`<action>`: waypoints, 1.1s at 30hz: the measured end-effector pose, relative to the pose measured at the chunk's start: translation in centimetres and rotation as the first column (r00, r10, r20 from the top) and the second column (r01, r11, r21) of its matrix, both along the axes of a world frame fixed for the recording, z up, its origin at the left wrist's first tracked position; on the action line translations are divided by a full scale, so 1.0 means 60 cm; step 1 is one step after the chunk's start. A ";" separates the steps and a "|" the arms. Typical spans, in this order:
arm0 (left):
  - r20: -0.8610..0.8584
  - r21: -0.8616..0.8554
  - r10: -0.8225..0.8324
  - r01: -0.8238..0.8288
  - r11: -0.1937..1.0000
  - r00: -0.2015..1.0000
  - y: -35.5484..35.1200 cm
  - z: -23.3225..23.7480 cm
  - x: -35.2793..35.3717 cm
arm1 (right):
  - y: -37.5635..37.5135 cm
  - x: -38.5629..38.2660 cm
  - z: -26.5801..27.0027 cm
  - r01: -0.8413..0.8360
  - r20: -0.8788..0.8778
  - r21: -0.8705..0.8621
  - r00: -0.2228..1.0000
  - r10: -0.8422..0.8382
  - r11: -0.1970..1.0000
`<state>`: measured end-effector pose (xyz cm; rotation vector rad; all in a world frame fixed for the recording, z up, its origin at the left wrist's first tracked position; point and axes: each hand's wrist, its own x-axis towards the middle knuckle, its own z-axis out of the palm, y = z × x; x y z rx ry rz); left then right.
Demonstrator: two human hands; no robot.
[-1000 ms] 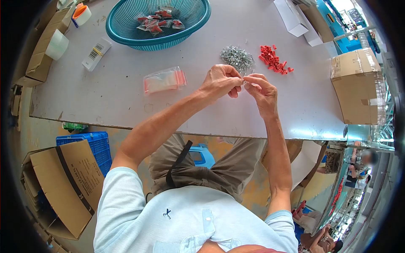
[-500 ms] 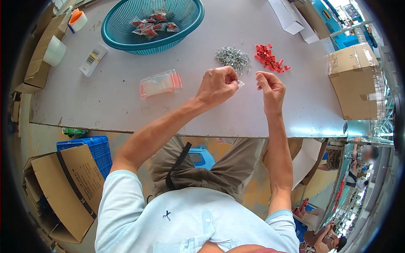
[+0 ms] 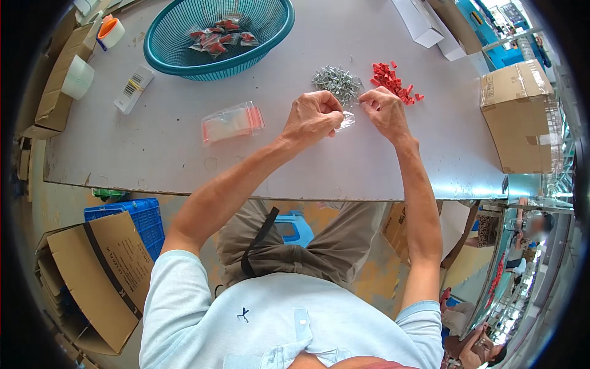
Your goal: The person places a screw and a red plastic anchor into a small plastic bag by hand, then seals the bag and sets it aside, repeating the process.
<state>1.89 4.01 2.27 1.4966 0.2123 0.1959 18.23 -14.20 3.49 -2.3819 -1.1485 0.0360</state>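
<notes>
Screws point(image 3: 337, 81) lie in a loose grey heap on the worktable point(image 3: 295, 169), and just to their right sits a scatter of red wall plugs point(image 3: 393, 81). The person seated at the table has both hands up close to these two piles. The left hand point(image 3: 312, 117) is curled into a loose fist, thumb and fingers closed on a small clear bag point(image 3: 346, 120) that sticks out toward the right hand and hangs just below the screws. The right hand point(image 3: 386, 112) sits between the bag and the plugs, its fingertips point(image 3: 366, 98) drawn narrowly together at the edge of the screw heap. Whether they pinch anything is too small to tell.

Further left on the table lies a stack of empty zip bags point(image 3: 232, 122) with red strips. Beyond it stands a teal mesh basket point(image 3: 184, 60) holding filled packets point(image 3: 218, 37). A barcoded label pack point(image 3: 134, 89) and a tape roll point(image 3: 77, 77) are near the far left edge. A cardboard box point(image 3: 522, 120) rests at the right end.
</notes>
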 end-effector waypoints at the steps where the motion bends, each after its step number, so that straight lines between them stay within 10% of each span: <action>1: 0.000 0.000 -0.003 0.003 1.000 1.000 -0.001 -0.002 0.001 | 0.002 0.002 0.001 -0.002 0.016 -0.033 1.000 0.003 0.999; 9: 0.069 0.030 0.074 -0.076 0.997 0.995 -0.006 -0.015 0.007 | 0.014 -0.016 -0.006 -0.054 0.256 -0.085 0.964 0.074 0.995; 12: 0.027 0.066 0.050 -0.052 0.996 0.998 -0.003 -0.003 0.002 | 0.014 -0.052 0.013 -0.007 0.153 0.156 0.988 -0.017 0.988; 14: 0.032 0.092 0.068 -0.070 0.993 0.997 -0.003 0.001 0.001 | 0.010 -0.093 0.034 0.171 -0.309 0.289 0.948 -0.077 0.942; 17: 0.095 0.193 0.103 -0.119 0.974 0.990 -0.010 -0.005 0.003 | 0.004 -0.140 0.049 0.232 -0.519 0.452 0.854 0.042 0.861; 33: 0.175 0.278 0.109 -0.155 0.948 0.978 -0.017 -0.012 0.002 | 0.015 -0.159 0.035 0.389 -0.736 0.398 0.676 0.037 0.831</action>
